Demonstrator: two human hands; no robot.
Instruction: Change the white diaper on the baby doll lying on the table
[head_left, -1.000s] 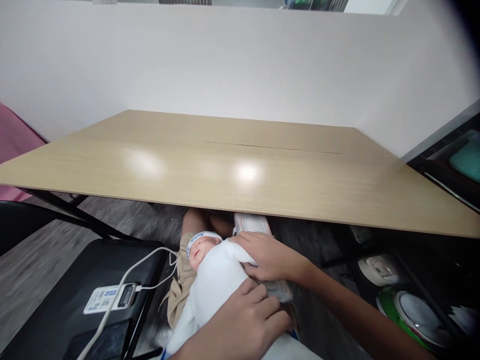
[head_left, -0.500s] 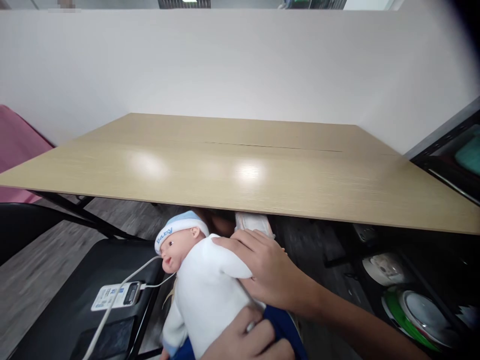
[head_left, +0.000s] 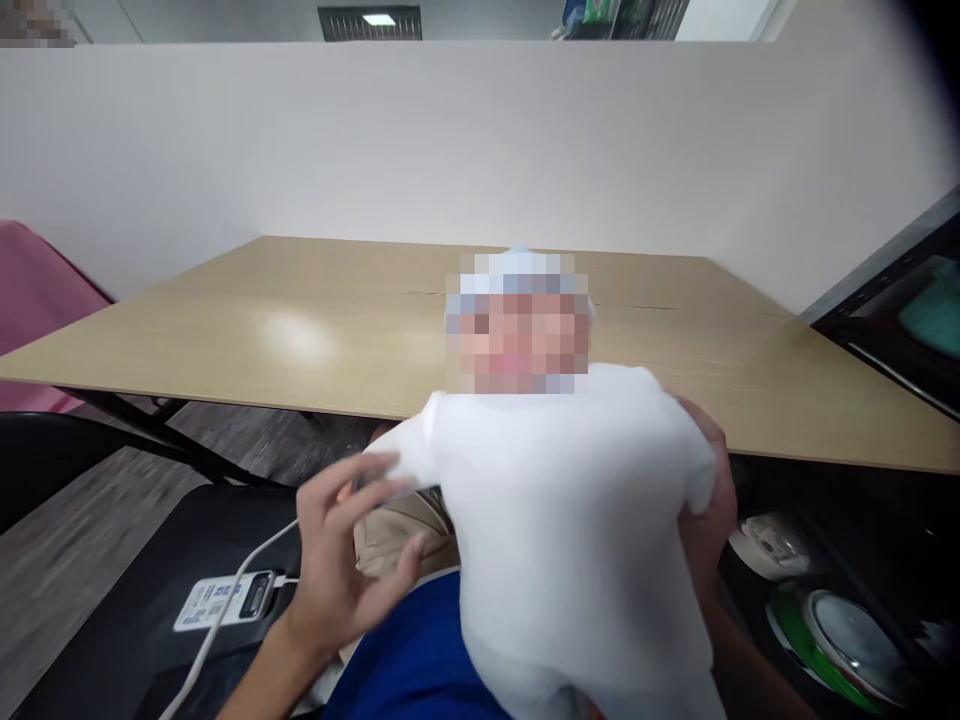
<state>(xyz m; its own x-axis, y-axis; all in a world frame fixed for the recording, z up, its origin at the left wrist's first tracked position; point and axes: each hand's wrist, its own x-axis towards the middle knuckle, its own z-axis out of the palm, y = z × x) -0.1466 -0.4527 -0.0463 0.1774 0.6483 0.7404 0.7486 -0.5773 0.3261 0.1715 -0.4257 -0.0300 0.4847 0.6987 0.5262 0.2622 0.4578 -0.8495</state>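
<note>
A baby doll (head_left: 570, 500) in a white top, blue trousers and a pale blue cap is upright in front of me, facing me, its head level with the wooden table (head_left: 225, 330). My right hand (head_left: 709, 500) grips the doll's side from behind, mostly hidden by the white top. My left hand (head_left: 341, 560) is at the doll's other side with fingers spread, its fingertips at the end of the doll's white sleeve. Beige cloth (head_left: 394, 535) shows on my lap between hand and doll.
A white power bank (head_left: 225, 598) with a white cable lies on a black seat (head_left: 97, 640) to my left. A pink object (head_left: 37, 290) stands at far left. Bowls and lids (head_left: 832, 620) fill a dark shelf at lower right. A white partition backs the table.
The doll rose from my lap below the table edge to upright in front of me and turned to face me. My left hand came off its lower body and opened.
</note>
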